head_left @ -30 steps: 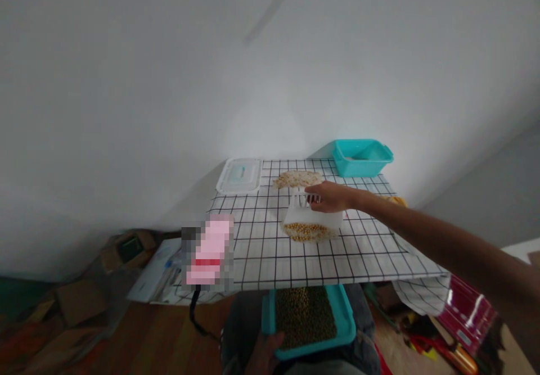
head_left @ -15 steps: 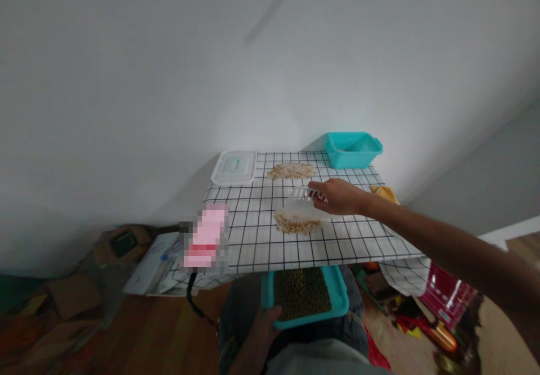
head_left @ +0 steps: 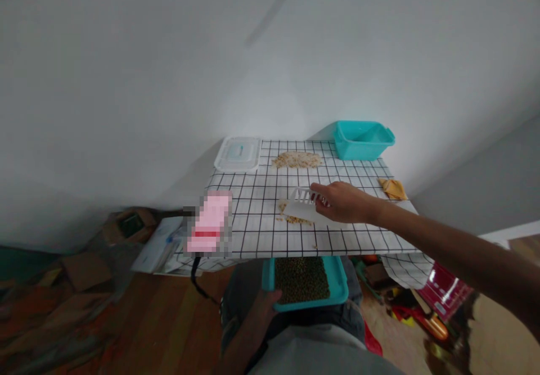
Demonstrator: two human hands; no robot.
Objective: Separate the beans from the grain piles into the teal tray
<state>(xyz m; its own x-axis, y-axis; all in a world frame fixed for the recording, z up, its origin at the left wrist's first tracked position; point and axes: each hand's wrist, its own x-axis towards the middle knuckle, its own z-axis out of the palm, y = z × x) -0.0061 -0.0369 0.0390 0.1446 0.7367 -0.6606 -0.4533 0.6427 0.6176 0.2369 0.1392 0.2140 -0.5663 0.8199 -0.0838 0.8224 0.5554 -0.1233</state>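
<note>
My right hand (head_left: 341,202) is closed on a white slotted plastic scraper (head_left: 300,211), its flat blade low over the tablecloth. Around the blade's left and front edges shows a small heap of yellowish grains (head_left: 291,219), partly hidden beneath it. A paler, flatter heap of grains (head_left: 297,159) lies farther back. On my lap, below the table edge, rests a turquoise bin (head_left: 338,285) filled with greenish-brown grains or beans (head_left: 301,280). My left hand (head_left: 266,303) grips its left front rim, thumb over the edge; the other fingers are hidden.
The table wears a white black-checked cloth (head_left: 253,229). At its back stand a white lid (head_left: 239,154) and a second turquoise bin (head_left: 363,141). A yellow cloth (head_left: 393,189) lies at right, a blurred pink object (head_left: 211,221) at the left edge. Boxes (head_left: 86,268) clutter the floor.
The scraper has come toward me, over the front heap, and less of that heap shows. A few grains now lie near the front table edge. My left hand stays on the bin.
</note>
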